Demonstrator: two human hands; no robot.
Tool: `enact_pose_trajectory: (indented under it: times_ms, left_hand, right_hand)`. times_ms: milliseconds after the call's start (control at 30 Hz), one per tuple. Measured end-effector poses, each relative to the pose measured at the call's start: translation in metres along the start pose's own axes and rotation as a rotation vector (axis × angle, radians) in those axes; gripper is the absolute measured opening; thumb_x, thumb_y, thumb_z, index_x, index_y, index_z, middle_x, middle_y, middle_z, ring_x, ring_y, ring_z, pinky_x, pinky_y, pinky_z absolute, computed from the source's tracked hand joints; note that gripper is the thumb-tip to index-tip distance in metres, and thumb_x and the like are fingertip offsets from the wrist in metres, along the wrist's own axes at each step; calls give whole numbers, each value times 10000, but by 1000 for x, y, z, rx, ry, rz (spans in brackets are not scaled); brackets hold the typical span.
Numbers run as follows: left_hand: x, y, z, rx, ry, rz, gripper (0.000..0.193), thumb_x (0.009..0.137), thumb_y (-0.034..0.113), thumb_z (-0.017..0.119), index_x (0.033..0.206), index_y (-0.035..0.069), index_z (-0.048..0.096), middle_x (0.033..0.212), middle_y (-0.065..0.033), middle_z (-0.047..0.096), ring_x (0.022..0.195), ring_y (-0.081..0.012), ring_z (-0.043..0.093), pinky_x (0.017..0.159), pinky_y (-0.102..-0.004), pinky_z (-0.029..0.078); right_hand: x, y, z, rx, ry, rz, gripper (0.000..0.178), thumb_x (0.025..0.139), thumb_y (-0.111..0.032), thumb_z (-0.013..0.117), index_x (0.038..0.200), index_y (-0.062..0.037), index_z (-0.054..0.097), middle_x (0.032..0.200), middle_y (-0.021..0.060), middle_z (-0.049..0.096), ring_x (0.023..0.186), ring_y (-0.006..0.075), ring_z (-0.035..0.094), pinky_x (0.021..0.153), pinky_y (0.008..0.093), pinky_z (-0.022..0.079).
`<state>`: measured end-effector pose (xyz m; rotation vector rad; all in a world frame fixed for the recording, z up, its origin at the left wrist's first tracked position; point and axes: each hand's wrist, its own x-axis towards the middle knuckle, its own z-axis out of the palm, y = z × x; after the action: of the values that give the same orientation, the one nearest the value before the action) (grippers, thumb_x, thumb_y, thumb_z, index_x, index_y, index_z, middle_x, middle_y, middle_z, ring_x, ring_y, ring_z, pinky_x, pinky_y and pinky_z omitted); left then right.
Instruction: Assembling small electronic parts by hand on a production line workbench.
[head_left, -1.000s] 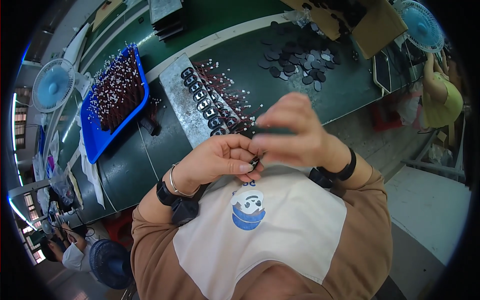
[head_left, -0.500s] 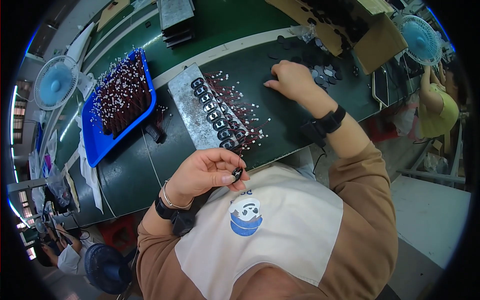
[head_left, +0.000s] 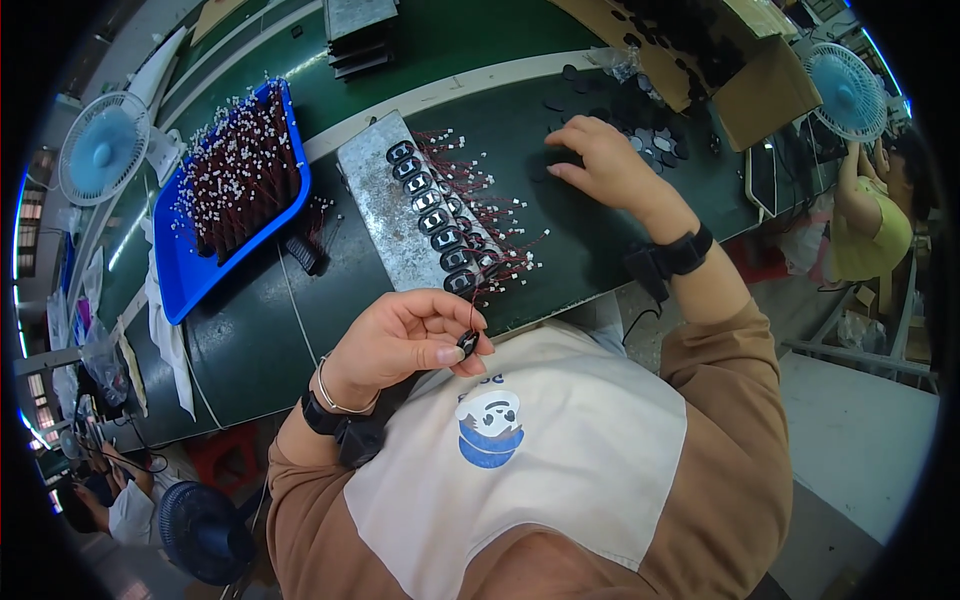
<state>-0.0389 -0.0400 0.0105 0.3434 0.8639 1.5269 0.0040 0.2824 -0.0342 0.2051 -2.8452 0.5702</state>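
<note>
Between the thumb and fingers of my left hand is a small black oval part with a thin wire rising from it, held just in front of my apron. My right hand hovers over the green table, thumb and forefinger apart, near scattered flat black oval pieces. A dark speck shows by its thumb tip; I cannot make out what it is. Left of centre lies a grey metal plate bearing a row of black oval parts, their dark red wires and white connectors spread to the right.
A blue tray heaped with wired parts stands at left, a small dark bundle beside it. At the far right is an open cardboard box with black pieces. Metal plates are stacked at the back. Fans and other people are around.
My right hand has shifted slightly right in view, its thumb and forefinger more apart. My left hand keeps its hold on the small black oval part. The whole view has shifted a little.
</note>
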Motion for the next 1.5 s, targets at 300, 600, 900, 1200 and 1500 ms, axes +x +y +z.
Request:
enact_pose_trajectory:
  times_ms: [300,600,900,1200,1500]
  left_hand:
    - [0,-3,3,18,44,10,337,780,25,658,1073,-84,533,992,-243,615,841,-289,660,766,-364,550]
    - [9,-8,-3,-129,28,143,396,801,102,675,1114,-68,501,1004,-222,599,852,-266,649,743,-344,558]
    - [25,-20,5,-408,-45,234,261,868,55,580,1121,4,538,1034,-153,606,847,-229,651,696,-294,567]
    - [28,-32,12,-369,88,225,236,878,87,584,1097,2,563,958,-115,637,794,-189,649,669,-265,551]
    - [27,-31,21,-300,179,210,249,876,123,601,1096,9,580,925,-95,644,747,-152,629,679,-263,530]
  right_hand:
    - [-7,-21,26,-148,94,162,319,699,-258,731,918,-47,633,877,103,566,864,286,545,795,370,422]
    - [-13,-40,1,397,152,90,296,729,-169,719,951,2,626,881,88,569,774,209,536,699,287,432]
    - [-32,-125,-22,676,245,-273,337,742,-90,716,1023,56,599,889,121,577,746,201,546,648,274,454]
    - [-38,-132,-14,657,256,-241,341,747,-83,712,1042,48,600,909,126,589,758,188,560,643,255,462]
    - [-43,-137,-10,610,323,-132,305,684,-77,740,961,0,636,837,99,601,713,215,575,608,291,469]
